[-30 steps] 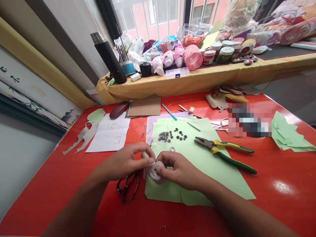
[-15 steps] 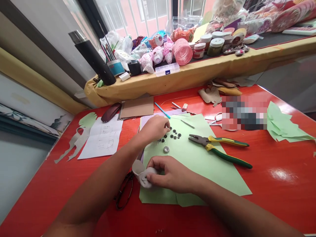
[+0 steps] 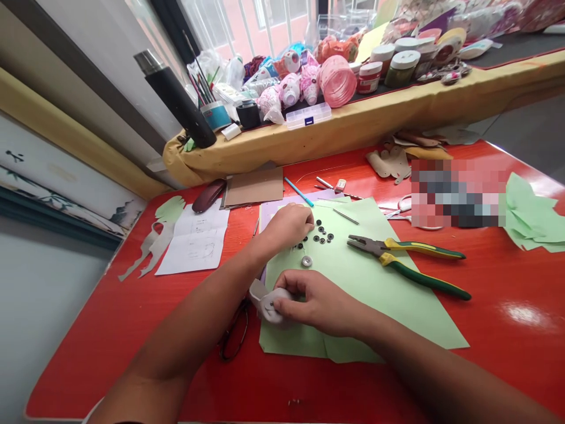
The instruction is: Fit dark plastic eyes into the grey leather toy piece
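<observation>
My right hand (image 3: 315, 303) pinches a folded, pale grey piece of soft material (image 3: 271, 307) between thumb and fingers, low over the green paper (image 3: 362, 306). A small dark stud shows on its face by my thumb. Farther forward, my left hand (image 3: 289, 227) is closed, fingertips down among small black snap fasteners (image 3: 321, 229); whatever they pinch is hidden. A round silver metal disc (image 3: 306, 261) lies between the two hands. To the right, pliers (image 3: 375, 247) with yellow and green handles rest across the paper's edge, jaws toward the fasteners.
Dark-handled scissors (image 3: 233, 335) lie partly under my left forearm. A thin metal rod (image 3: 345, 217) and a blue pen (image 3: 299, 191) are beyond the fasteners. White-handled scissors (image 3: 404, 206) sit at right. A drawn sheet (image 3: 194, 244) and computer mouse (image 3: 209, 196) are at left. Jars (image 3: 402, 68) line the sill.
The view has swung slightly left, so everything appears farther right. My left hand stays down at the snap fasteners, and my right hand keeps its hold on the grey piece.
</observation>
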A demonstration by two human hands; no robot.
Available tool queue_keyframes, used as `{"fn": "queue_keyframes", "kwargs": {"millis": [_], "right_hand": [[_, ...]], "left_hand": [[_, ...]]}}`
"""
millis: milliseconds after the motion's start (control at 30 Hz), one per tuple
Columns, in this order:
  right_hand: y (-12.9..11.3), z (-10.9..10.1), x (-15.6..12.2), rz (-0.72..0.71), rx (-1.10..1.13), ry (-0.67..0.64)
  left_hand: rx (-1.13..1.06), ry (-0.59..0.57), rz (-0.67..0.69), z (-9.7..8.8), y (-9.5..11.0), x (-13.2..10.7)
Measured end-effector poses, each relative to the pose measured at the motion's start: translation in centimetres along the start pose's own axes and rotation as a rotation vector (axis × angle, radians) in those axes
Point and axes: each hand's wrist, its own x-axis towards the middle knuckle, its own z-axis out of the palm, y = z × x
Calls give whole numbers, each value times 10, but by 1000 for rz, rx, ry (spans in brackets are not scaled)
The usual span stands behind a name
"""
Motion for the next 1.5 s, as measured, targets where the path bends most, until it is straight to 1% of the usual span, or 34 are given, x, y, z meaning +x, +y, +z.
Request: {"fn": "queue_keyframes", "kwargs": {"millis": [133, 300, 600, 800, 833, 900, 967, 1000, 1033, 1100, 1200, 1300, 1400, 1500], "right_hand": [[1, 0, 1, 21, 29, -25], [3, 1, 2, 45, 65, -38], [2, 0, 1, 40, 41, -26], [2, 0, 0, 36, 22, -18], [2, 0, 0, 39, 23, -18], [1, -1, 0, 42, 27, -16], [1, -3, 0, 39, 40, -11], [0, -3, 0, 37, 51, -9], [0, -3, -1, 37, 62, -8], [-1, -3, -1, 42, 80, -2], [-4, -2, -1, 39, 106, 18], [-6, -1, 0, 35, 125, 34], [-7, 0, 0, 33, 112, 37], [-7, 1, -1, 22, 90, 34]], "left_hand": [[5, 36, -1, 2, -3, -2], [-10, 50, 9, 5, -7, -3], [-87, 89, 30, 7, -10, -7], [-197, 128, -20, 3, -13, -6], [-230, 132, -36, 1, -13, -6], [-374, 142, -80, -6, -11, -11], [-653, 162, -142, -17, -8, -24], [-783, 160, -162, -25, -5, -34], [-882, 171, -169, -32, -2, -47], [-976, 203, -185, -48, 7, -77], [-980, 235, -203, -64, 20, -125], [-954, 221, -182, -67, 28, -161], [-881, 220, -174, -58, 33, -180], [-789, 257, -180, -46, 35, -189]]}}
